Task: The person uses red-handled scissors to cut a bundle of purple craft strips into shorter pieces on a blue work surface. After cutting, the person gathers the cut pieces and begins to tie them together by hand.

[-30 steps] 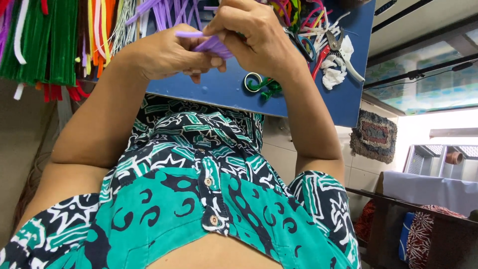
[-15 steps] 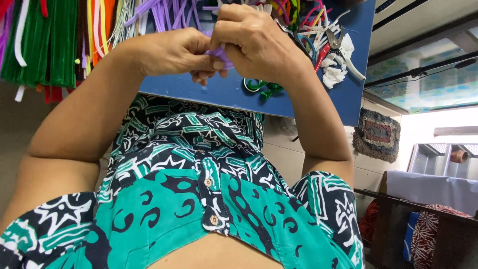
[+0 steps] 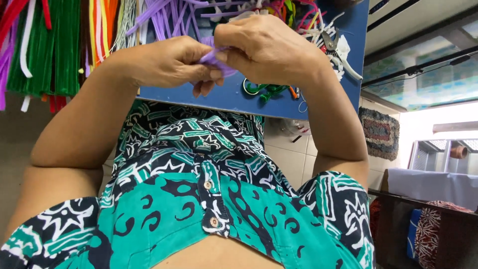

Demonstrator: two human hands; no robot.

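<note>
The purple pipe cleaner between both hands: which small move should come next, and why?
Probably another small twist. The left hand and right hand pinch the purple pipe cleaner together above the blue board, and only a short bent piece shows between the fingers.

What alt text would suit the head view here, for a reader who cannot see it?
Both hands, the left hand and the right hand, meet over a blue board, pinching a purple pipe cleaner between their fingertips. More pipe cleaners in green, red and purple lie beyond, with white-handled cutters at the right.
</note>
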